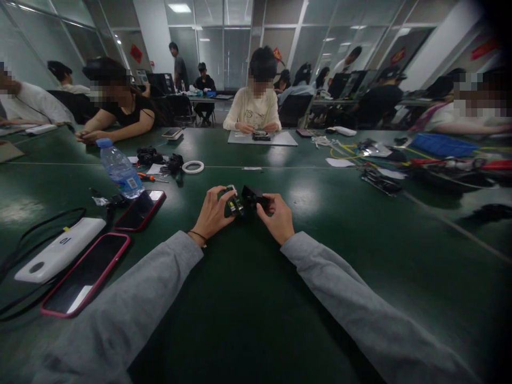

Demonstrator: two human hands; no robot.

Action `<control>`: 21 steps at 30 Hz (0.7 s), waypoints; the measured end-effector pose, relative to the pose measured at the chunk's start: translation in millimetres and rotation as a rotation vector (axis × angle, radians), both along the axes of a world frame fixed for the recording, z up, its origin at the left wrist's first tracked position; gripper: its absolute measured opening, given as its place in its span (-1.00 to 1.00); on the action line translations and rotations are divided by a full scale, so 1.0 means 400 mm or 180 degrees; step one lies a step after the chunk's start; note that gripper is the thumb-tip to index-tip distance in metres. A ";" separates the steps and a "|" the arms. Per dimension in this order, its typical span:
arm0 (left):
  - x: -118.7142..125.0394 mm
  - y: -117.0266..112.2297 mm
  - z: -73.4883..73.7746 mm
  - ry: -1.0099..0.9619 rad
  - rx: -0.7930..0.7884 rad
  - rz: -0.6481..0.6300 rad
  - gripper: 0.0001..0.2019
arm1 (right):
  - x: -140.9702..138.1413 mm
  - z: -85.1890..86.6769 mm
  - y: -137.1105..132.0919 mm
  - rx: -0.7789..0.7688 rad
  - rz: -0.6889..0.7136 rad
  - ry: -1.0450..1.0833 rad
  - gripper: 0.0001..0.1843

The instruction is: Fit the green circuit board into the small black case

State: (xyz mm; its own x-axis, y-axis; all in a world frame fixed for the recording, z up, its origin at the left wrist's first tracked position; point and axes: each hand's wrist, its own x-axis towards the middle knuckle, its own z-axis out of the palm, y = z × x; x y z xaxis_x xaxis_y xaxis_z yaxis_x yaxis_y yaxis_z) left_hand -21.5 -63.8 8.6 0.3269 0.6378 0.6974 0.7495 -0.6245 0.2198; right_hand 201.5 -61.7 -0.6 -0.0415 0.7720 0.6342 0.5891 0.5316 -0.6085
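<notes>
green table [340, 208]; on it capped bottle [122, 169], two phones [88, 272], white ring [193, 171], white device [70, 245]

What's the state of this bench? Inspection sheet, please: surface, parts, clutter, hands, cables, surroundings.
Surface: dark green table, glossy.
Job's things: small circuit board and black part, close together.
Clutter: red-cased phone, pink-cased phone, white device, bottle, white ring.
Hands: left hand holds the circuit board; right hand holds the black part.
Cables: black cable left, yellow cables right.
Surroundings: seated person opposite, others nearby; glass partitions behind.
</notes>
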 end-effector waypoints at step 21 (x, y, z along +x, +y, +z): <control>0.003 0.007 -0.007 -0.0275 -0.0957 -0.0606 -0.17 | 0.027 -0.026 0.028 0.0018 -0.0084 -0.1144 -0.65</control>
State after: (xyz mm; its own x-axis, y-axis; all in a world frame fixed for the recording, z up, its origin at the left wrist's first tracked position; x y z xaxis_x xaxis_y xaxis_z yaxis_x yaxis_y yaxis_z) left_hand -20.2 -61.2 5.7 0.4076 0.7520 0.5181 0.5967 -0.6488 0.4722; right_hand 212.1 -50.4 -11.0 -0.2429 0.7724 0.5869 0.7786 0.5161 -0.3570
